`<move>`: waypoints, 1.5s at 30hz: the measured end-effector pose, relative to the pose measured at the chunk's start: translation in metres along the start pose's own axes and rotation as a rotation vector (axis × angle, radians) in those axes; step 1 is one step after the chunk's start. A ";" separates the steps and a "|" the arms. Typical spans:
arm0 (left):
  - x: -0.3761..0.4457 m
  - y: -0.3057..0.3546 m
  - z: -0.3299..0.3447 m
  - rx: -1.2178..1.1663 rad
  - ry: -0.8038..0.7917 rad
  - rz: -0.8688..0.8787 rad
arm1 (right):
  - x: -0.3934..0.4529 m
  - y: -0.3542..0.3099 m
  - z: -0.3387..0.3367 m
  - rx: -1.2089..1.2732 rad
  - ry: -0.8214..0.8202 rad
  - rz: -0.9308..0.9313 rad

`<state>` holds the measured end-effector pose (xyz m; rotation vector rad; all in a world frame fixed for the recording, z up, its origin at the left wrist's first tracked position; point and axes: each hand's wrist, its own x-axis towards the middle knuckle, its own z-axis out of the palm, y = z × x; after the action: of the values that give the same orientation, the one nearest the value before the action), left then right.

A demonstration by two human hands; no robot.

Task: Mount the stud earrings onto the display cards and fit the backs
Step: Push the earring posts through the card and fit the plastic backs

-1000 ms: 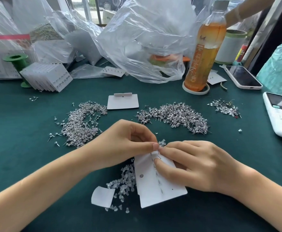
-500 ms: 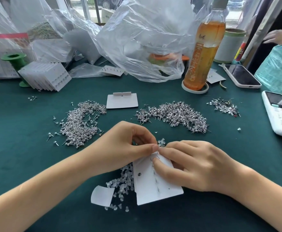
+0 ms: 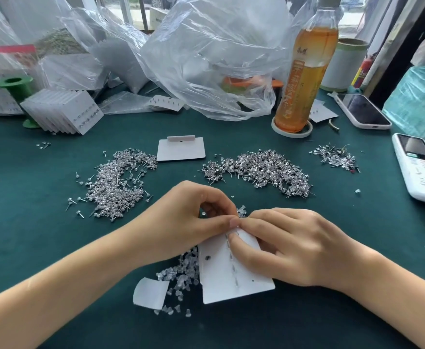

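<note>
A white display card (image 3: pixel 229 275) lies face down on the green table, with a row of stud posts carrying clear backs down its middle. My left hand (image 3: pixel 181 222) pinches the card's top edge between thumb and fingers. My right hand (image 3: pixel 282 245) meets it there, its fingertips pinching something small at the top post; what it is I cannot tell. Clear earring backs (image 3: pixel 181 273) lie heaped left of the card. Two piles of silver stud earrings (image 3: pixel 115 185) (image 3: pixel 264 172) lie beyond my hands, and a blank card (image 3: pixel 181 152) lies between them.
A finished card stack (image 3: pixel 62 112) leans against a green spool (image 3: pixel 15 89) at back left. Plastic bags (image 3: pixel 206 59) fill the back. A tea bottle (image 3: pixel 304 69), a phone (image 3: pixel 362 112), a white handset (image 3: pixel 420 170) and a smaller stud pile (image 3: pixel 335 157) are at right. A white scrap (image 3: pixel 149 293) lies near.
Both hands have stayed pinched together at the card's top edge. The card's lower end has shifted slightly. A person's hand seen at far right before is gone from view.
</note>
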<state>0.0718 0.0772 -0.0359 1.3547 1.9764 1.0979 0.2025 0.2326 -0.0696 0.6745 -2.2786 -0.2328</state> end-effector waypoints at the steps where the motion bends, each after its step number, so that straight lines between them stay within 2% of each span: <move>1: 0.000 0.000 0.000 -0.002 -0.005 0.001 | 0.000 0.000 0.000 -0.001 0.001 0.000; 10: 0.003 -0.002 -0.003 -0.052 -0.075 -0.051 | 0.000 0.000 0.000 -0.007 0.025 0.007; 16: 0.003 -0.002 -0.004 -0.161 0.019 -0.113 | 0.002 0.002 -0.002 -0.007 0.030 0.018; 20: 0.002 0.000 -0.003 -0.148 0.014 -0.131 | 0.003 0.002 -0.002 0.000 0.020 0.022; 39: 0.005 0.001 -0.006 -0.046 -0.092 0.002 | 0.006 0.000 -0.006 0.011 0.011 0.043; 45: 0.007 -0.001 -0.006 -0.039 -0.098 -0.021 | 0.005 0.001 -0.004 0.009 -0.003 0.053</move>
<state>0.0643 0.0813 -0.0330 1.3384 1.8862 1.0351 0.2020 0.2309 -0.0637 0.6181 -2.2989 -0.1983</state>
